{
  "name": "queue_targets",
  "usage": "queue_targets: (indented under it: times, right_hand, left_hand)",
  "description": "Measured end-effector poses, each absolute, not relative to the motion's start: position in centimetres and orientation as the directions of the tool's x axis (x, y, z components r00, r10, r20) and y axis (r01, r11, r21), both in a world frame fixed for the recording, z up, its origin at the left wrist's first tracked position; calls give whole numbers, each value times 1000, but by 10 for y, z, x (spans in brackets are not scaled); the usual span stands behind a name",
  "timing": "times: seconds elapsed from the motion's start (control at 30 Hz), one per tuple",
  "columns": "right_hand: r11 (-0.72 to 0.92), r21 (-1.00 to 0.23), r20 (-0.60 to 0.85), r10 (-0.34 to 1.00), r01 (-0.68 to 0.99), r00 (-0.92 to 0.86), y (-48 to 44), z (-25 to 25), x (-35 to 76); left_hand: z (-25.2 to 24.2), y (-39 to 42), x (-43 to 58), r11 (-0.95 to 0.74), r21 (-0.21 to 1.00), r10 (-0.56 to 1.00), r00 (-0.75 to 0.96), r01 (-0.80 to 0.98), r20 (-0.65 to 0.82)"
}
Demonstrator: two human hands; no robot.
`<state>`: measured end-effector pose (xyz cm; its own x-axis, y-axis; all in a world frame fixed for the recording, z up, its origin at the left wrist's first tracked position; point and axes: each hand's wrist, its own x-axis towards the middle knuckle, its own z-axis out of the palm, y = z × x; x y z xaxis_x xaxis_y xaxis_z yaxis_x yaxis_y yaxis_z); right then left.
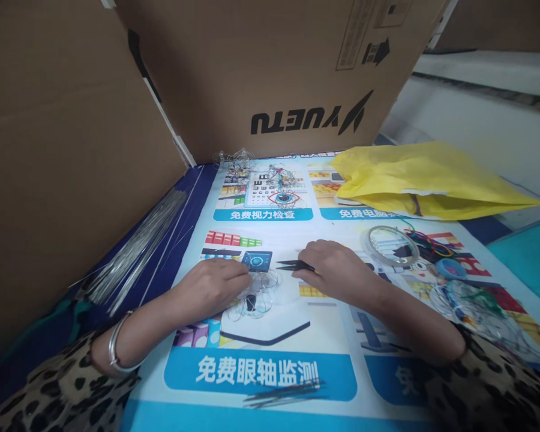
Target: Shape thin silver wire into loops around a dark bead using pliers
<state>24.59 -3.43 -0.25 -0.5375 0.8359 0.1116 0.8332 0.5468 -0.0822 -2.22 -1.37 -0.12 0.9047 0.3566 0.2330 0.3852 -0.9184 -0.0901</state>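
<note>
Printed sheet (198,415), yellow bag (414,177), dark wires (284,394)

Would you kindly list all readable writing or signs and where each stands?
"YUETU", upside down: cardboard box.
Arrow sign and framed panel, same box: lettering too small.
"免费视力检查": printed sheet, below an eye chart with E symbols.
"免费电脑", then covered by the yellow bag: same sheet.
"免费眼轴监测": same sheet.
Lower-right banner, same sheet: too blurred.
</note>
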Motion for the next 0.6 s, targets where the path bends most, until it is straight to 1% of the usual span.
queue_targets:
  times: [0.2, 0.6]
  right_hand:
    - [535, -89, 86, 845, 840, -528, -35, 0, 245]
    - [541, -84, 105, 840, 837, -533, -35, -2, 245]
  left_hand:
    - [0, -14, -21, -915, -125, 357, 915, 383, 188]
    - [-2, -12, -22, -916, -152, 339, 918, 372, 203]
